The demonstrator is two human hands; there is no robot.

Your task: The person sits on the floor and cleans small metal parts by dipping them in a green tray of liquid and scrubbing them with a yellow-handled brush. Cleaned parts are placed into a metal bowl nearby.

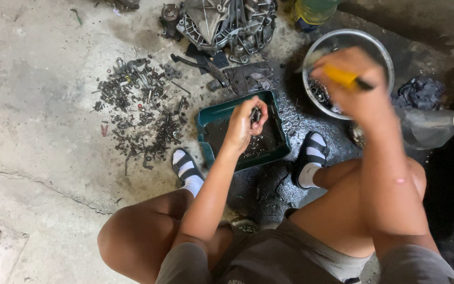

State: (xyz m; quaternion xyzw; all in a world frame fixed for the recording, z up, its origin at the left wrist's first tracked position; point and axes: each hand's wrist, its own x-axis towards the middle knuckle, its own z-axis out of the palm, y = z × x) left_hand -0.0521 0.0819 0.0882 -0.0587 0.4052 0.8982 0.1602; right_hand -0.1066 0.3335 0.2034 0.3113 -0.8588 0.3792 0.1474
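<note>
The left hand (245, 122) pinches a small dark metal part (256, 113), perhaps a bolt, over the far right corner of the green tray (206, 118), which holds dark oily liquid. The right hand (356, 84), blurred, is clenched around a yellow-handled tool (344, 78) above the near rim of the metal bowl (342, 36). A scatter of bolts and nuts (140, 113) lies on the concrete floor (38, 115) left of the tray; a grey gearbox casing (227, 21) sits beyond it.
</note>
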